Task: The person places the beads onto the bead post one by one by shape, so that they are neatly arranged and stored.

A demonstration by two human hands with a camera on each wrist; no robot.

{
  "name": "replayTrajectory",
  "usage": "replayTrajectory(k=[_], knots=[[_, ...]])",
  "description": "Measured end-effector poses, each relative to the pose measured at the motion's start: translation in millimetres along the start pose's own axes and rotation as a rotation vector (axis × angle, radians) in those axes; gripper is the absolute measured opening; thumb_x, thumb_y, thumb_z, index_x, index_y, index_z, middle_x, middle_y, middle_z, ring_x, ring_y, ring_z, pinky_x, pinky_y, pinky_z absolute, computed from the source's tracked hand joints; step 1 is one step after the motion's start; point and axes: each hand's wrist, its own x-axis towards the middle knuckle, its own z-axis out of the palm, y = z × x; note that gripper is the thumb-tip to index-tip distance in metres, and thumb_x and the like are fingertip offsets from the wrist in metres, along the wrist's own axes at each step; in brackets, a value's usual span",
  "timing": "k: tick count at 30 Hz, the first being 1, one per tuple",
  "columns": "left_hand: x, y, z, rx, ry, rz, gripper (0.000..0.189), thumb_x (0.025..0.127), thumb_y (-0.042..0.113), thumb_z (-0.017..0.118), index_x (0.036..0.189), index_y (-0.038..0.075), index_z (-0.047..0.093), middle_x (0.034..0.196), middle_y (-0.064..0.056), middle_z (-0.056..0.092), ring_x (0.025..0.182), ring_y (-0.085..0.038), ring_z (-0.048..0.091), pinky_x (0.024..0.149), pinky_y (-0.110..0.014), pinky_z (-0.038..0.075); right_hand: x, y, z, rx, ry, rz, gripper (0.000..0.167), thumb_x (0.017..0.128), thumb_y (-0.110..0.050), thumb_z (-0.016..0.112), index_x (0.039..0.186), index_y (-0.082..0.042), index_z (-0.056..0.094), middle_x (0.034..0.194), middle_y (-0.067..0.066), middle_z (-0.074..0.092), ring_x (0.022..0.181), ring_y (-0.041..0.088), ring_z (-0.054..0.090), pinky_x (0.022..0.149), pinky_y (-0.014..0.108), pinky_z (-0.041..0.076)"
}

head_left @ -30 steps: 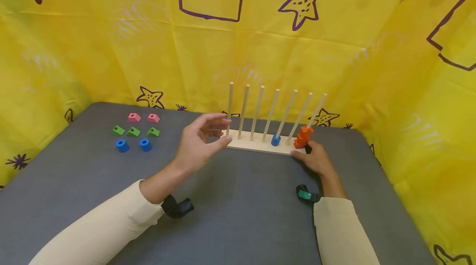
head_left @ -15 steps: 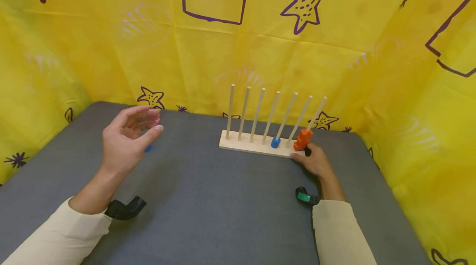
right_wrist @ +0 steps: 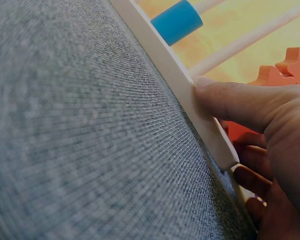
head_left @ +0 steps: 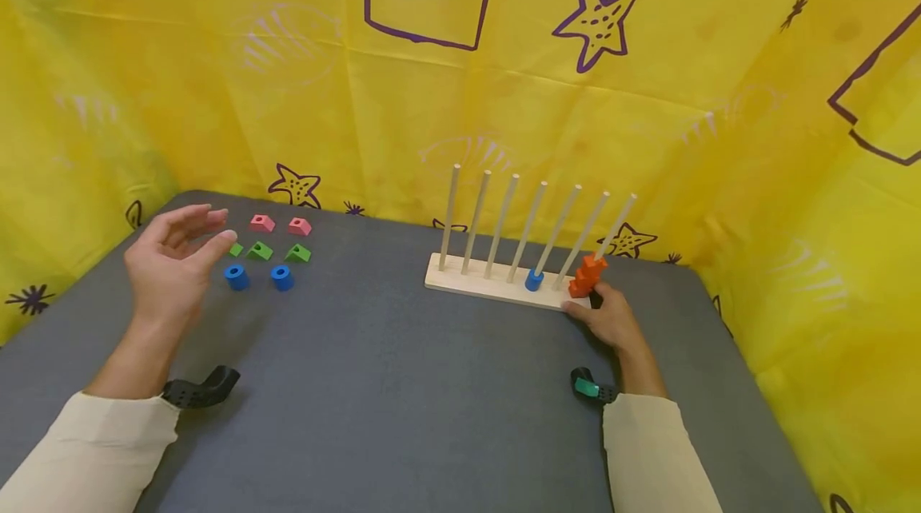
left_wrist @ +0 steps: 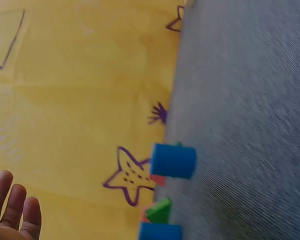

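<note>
A wooden peg stand (head_left: 496,284) with several upright rods stands toward the back right of the table. My right hand (head_left: 612,315) grips its right end, thumb on the front edge, as the right wrist view (right_wrist: 285,125) also shows. Orange star-like pieces (head_left: 587,276) are stacked on the rightmost rod, and a single blue cylinder (head_left: 534,280) sits on another. My left hand (head_left: 171,269) hovers at the left with loosely bent fingers and nothing in them. Just right of it lie two loose blue cylinders (head_left: 236,277), green triangular blocks (head_left: 260,251) and two pink blocks (head_left: 299,226).
A grey cloth covers the table (head_left: 403,385). Yellow patterned fabric (head_left: 403,113) hangs behind it and along both sides. Black wrist mounts (head_left: 201,387) sit on both wrists. The tall rods (head_left: 452,209) rise well above the stand's base.
My left hand has moved from the stand's left end, across the loose blocks, to their left side. My right hand keeps its grip on the stand. The head view has shifted slightly.
</note>
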Motion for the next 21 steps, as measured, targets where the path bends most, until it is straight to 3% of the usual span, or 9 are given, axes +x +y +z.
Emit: replayTrajectory(k=[4, 11, 15, 18, 21], knots=[[2.2, -13.6, -9.9, 0.008, 0.043, -0.089, 0.038, 0.077, -0.006, 0.077, 0.113, -0.001, 0.067, 0.099, -0.005, 0.07, 0.097, -0.017, 0.062, 0.078, -0.014, 0.048, -0.4, 1, 0, 0.003, 0.009, 0.0, 0.068, 0.085, -0.028, 0.076, 0.136, 0.006, 0.046, 0.136, 0.031, 0.045, 0.125, 0.048, 0.039, 0.106, 0.059, 0.023], [4.7, -40.8, -25.8, 0.019, 0.075, -0.187, 0.037, 0.076, -0.007, 0.078, 0.111, -0.001, 0.067, 0.097, -0.003, 0.07, 0.094, -0.015, 0.062, 0.071, -0.013, 0.05, -0.7, -1, 1, 0.013, 0.007, -0.005, 0.07, 0.085, -0.028, 0.076, 0.136, 0.007, 0.045, 0.137, 0.031, 0.044, 0.127, 0.048, 0.038, 0.107, 0.059, 0.022], [5.5, -53.7, -36.3, 0.048, 0.047, -0.23, 0.04, 0.076, -0.003, 0.079, 0.114, 0.004, 0.067, 0.098, 0.001, 0.07, 0.093, -0.011, 0.063, 0.071, -0.012, 0.049, -0.8, -1, 1, 0.018, 0.012, -0.006, 0.069, 0.085, -0.028, 0.076, 0.135, 0.008, 0.046, 0.135, 0.031, 0.046, 0.125, 0.047, 0.039, 0.107, 0.058, 0.023], [4.9, -63.3, -44.5, 0.095, -0.014, -0.248, 0.044, 0.078, 0.002, 0.079, 0.119, 0.006, 0.065, 0.101, 0.004, 0.069, 0.092, -0.007, 0.063, 0.072, -0.011, 0.048, -0.8, -1, 2, 0.012, 0.019, -0.007, 0.069, 0.085, -0.029, 0.076, 0.135, 0.008, 0.046, 0.134, 0.031, 0.047, 0.124, 0.047, 0.041, 0.106, 0.058, 0.024], [3.4, -71.1, -50.9, 0.23, -0.09, -0.247, 0.05, 0.082, 0.007, 0.077, 0.129, 0.004, 0.059, 0.105, 0.008, 0.066, 0.094, -0.004, 0.06, 0.073, -0.009, 0.047, -1.6, 1, 2, 0.006, 0.014, -0.001, 0.069, 0.085, -0.03, 0.076, 0.134, 0.008, 0.047, 0.134, 0.031, 0.047, 0.123, 0.047, 0.041, 0.106, 0.059, 0.024]])
